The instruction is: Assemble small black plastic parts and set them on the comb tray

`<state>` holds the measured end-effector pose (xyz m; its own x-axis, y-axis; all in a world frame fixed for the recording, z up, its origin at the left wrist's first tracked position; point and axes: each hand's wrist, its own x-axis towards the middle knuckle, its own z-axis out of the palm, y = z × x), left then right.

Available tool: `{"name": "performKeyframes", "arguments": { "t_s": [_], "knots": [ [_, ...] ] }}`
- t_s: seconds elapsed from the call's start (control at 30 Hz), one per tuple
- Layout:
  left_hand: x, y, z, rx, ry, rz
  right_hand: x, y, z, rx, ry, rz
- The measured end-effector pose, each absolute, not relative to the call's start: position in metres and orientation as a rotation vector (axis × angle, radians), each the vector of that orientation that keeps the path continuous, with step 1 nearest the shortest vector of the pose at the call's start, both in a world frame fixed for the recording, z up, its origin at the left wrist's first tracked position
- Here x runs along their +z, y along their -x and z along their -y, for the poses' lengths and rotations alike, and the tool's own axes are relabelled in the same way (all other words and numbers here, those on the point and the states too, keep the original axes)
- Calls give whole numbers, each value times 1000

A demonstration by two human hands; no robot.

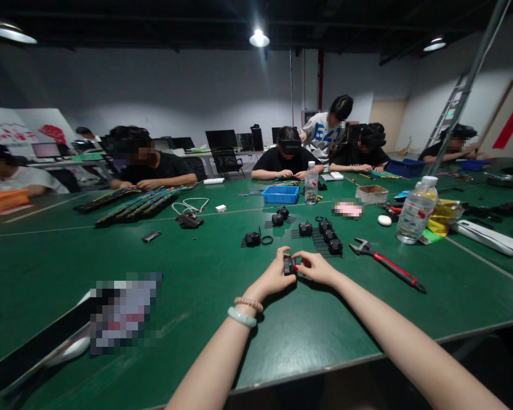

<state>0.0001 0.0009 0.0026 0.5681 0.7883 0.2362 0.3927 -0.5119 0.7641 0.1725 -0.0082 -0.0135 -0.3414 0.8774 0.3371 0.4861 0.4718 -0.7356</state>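
Note:
My left hand (275,274) and my right hand (317,266) meet over the green table (196,296), both pinched round one small black part (288,265). The left wrist wears a pale bangle and a bead bracelet. Just beyond the hands lie several similar black parts (329,234) on dark ribbed strips, with another black part (252,239) and a loose black ring to the left. A red-handled adjustable wrench (387,264) lies right of my hands.
A water bottle (415,210) stands at right, another bottle (311,183) beside a blue tray (281,195). A phone (38,344) lies at the near left edge. Coloured cable bundles (141,203) lie at left. Several people sit working along the far side.

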Motion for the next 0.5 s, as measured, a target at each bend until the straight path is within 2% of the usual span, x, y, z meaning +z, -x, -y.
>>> {"name": "performKeyframes", "arguments": {
  "t_s": [0.5],
  "knots": [
    [2,0,-1,750,-2153,-962,-16,-173,6,674,1133,1986]
  ]
}}
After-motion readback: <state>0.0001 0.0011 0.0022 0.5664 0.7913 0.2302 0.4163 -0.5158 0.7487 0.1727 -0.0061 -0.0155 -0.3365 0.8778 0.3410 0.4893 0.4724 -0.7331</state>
